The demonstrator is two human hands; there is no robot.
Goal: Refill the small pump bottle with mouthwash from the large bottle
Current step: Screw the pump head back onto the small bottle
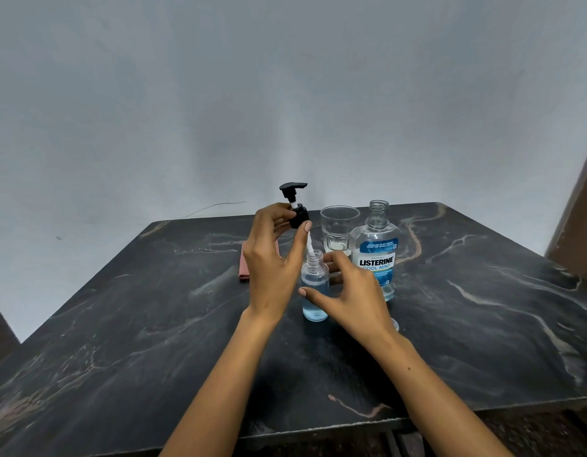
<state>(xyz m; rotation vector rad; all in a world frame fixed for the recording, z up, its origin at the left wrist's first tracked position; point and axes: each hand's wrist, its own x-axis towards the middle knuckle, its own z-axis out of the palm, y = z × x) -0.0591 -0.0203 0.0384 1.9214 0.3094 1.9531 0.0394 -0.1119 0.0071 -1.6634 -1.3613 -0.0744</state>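
Glass behind small bottle — large bottle right.

A single head-worn wide-angle view looks forward and down across the dark veined marble tabletop, close above it; grey wall fills the frame's upper half.

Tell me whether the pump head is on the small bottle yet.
Not yet. The left hand holds the pump head raised; only its tube's tip enters the small bottle's open neck.
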